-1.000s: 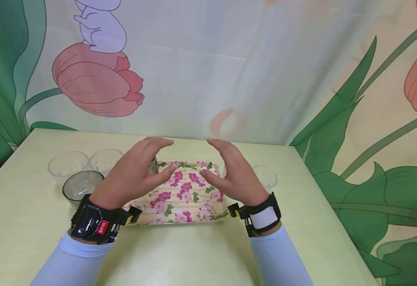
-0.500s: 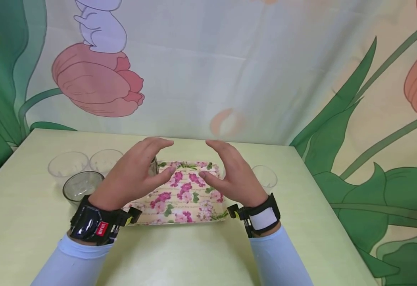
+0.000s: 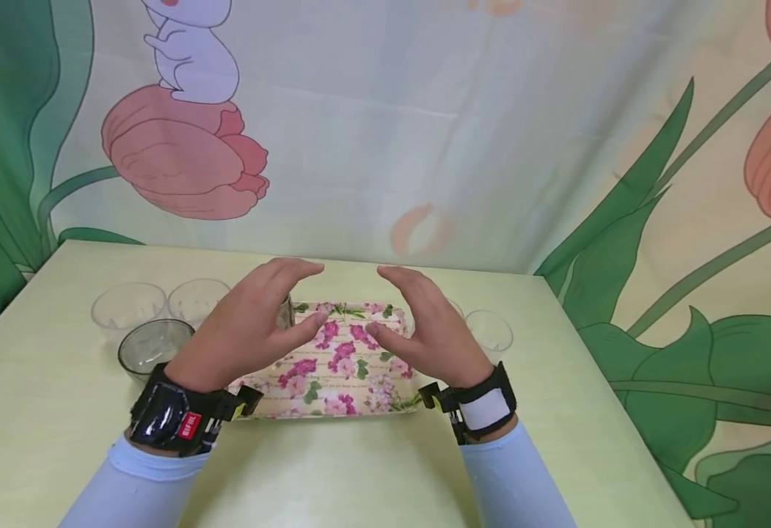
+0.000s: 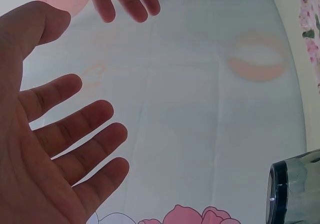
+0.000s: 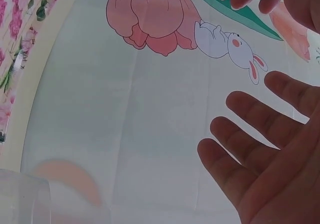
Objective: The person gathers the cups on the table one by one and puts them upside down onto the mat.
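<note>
In the head view my left hand (image 3: 243, 330) and right hand (image 3: 438, 330) are held up above a floral tray (image 3: 345, 359), palms facing each other with a gap between them. Both have spread, gently bent fingers and hold nothing; the left wrist view shows the left fingers (image 4: 75, 134) apart, and the right wrist view shows the right fingers (image 5: 245, 129) likewise. A dark-tinted glass (image 3: 286, 312) stands partly hidden behind my left hand. Just right of my right hand is a clear cup (image 3: 489, 330), with another clear rim (image 3: 454, 304) partly covered by that hand.
Left of the tray stand two clear cups (image 3: 128, 304) and a smoky dark glass bowl (image 3: 150, 345), close together. The pale table (image 3: 332, 477) ends at a printed curtain (image 3: 332, 147) behind. More of this curtain, with green leaves (image 3: 676, 411), hangs along the right side.
My right hand has shifted slightly left, toward the left hand, uncovering a clear rim behind it. The whole head view has moved down a little. The left hand stays nearly still.
</note>
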`<state>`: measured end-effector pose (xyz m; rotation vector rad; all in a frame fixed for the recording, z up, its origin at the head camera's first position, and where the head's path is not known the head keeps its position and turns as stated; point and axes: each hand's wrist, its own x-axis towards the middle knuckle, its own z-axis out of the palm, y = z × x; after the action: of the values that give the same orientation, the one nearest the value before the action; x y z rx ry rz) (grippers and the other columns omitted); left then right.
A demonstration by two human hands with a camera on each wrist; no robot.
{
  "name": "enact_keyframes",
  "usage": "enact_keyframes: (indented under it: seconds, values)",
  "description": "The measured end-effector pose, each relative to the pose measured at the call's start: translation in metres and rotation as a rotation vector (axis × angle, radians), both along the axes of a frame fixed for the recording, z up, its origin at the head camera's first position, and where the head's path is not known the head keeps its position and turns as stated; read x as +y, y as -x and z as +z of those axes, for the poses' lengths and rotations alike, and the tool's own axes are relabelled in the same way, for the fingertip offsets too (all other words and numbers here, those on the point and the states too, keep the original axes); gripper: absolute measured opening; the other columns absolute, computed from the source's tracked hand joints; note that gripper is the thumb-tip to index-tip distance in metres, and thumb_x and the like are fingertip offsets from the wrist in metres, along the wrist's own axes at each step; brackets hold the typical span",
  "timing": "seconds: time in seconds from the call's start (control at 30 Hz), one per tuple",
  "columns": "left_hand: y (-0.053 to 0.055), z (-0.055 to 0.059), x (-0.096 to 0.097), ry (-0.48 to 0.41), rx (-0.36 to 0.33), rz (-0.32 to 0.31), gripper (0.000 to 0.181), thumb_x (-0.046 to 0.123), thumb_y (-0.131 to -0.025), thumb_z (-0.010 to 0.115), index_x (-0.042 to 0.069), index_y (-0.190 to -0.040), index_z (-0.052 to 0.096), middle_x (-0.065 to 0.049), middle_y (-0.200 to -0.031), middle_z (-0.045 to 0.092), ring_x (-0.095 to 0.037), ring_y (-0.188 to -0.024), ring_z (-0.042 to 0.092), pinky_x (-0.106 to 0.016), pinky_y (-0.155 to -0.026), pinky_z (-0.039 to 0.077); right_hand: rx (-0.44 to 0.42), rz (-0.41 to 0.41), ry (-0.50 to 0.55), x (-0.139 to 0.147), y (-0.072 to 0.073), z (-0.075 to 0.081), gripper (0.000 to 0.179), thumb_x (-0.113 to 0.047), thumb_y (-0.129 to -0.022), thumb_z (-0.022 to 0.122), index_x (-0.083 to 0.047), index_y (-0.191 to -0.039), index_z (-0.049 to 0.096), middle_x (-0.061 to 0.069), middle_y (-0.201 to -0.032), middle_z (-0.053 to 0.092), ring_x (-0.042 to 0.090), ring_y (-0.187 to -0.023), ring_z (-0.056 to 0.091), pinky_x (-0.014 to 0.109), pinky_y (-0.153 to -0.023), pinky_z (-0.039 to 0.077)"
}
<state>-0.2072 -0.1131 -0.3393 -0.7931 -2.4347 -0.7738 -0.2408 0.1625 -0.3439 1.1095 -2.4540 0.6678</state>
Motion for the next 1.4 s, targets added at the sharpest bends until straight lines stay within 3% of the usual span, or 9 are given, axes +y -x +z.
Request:
enact_keyframes:
  seconds: [0.37, 0.67, 1.4]
  values:
    - [-0.001, -0.003, -0.002, 0.002, -0.014, 0.011, 0.06, 0.036, -0.091, 0.071, 0.01, -0.141, 0.053, -0.008, -0.138, 0.057, -0.025, -0.131, 0.052, -0.046, -0.108, 0.046, -0.014, -0.013, -0.015, -0.002, -0.004, 0.004, 0.071, -0.036, -0.092, 0.071, -0.012, -0.152, 0.04, 0.008, -0.148, 0.048, 0.023, -0.139, 0.044, 0.045, -0.112, 0.043]
    - [-0.001, 0.0, -0.002, 0.02, -0.037, 0.019, 0.06, 0.035, -0.091, 0.071, 0.01, -0.142, 0.052, -0.008, -0.138, 0.057, -0.025, -0.132, 0.052, -0.046, -0.11, 0.045, -0.05, -0.04, -0.047, 0.004, 0.001, 0.005, 0.072, -0.04, -0.092, 0.07, -0.011, -0.151, 0.042, 0.007, -0.149, 0.048, 0.023, -0.14, 0.043, 0.044, -0.114, 0.041]
    - [-0.001, -0.001, -0.002, 0.029, -0.075, 0.03, 0.059, 0.035, -0.091, 0.07, 0.011, -0.142, 0.052, -0.007, -0.138, 0.058, -0.024, -0.132, 0.052, -0.045, -0.11, 0.045, -0.108, -0.182, -0.184, 0.049, 0.015, 0.003, 0.07, -0.048, -0.093, 0.066, -0.014, -0.15, 0.044, 0.006, -0.148, 0.05, 0.025, -0.139, 0.044, 0.046, -0.114, 0.04]
